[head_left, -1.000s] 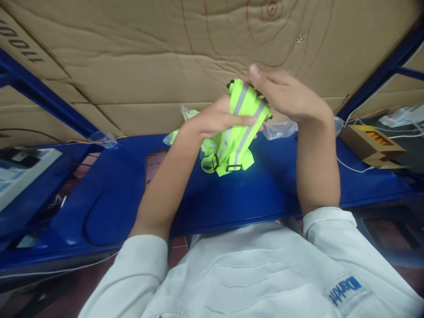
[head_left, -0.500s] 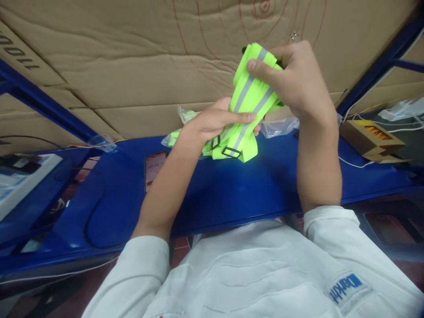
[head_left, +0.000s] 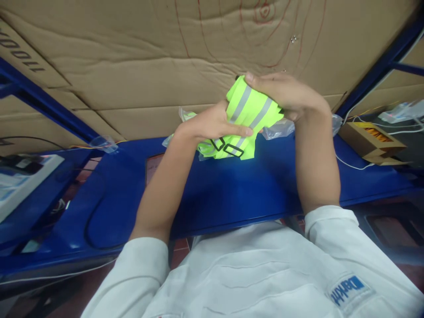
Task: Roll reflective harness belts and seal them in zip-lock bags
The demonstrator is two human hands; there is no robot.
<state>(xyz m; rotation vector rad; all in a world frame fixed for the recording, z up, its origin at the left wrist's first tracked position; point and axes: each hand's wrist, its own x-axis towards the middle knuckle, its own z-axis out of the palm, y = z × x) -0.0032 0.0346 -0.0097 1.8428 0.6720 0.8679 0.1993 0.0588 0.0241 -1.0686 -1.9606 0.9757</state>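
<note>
A neon yellow reflective strap harness with grey stripes is bunched between my two hands above the blue table. My left hand grips its lower part, thumb across the front and most fingers hidden behind. Around the upper right end my right hand is closed, its thumb at the top edge. Two black slide buckles show on the straps just below my left thumb. Clear plastic bags lie behind the hands, and more yellow material in plastic shows behind my left wrist.
A phone lies on the blue table, partly behind my left forearm. A cardboard wall stands at the back. At right is an open cardboard box with orange contents beside white cables. Blue frame posts flank both sides.
My right hand has come down with the upper end of the harness, folding it toward my left hand. My left hand keeps its grip nearly in place.
</note>
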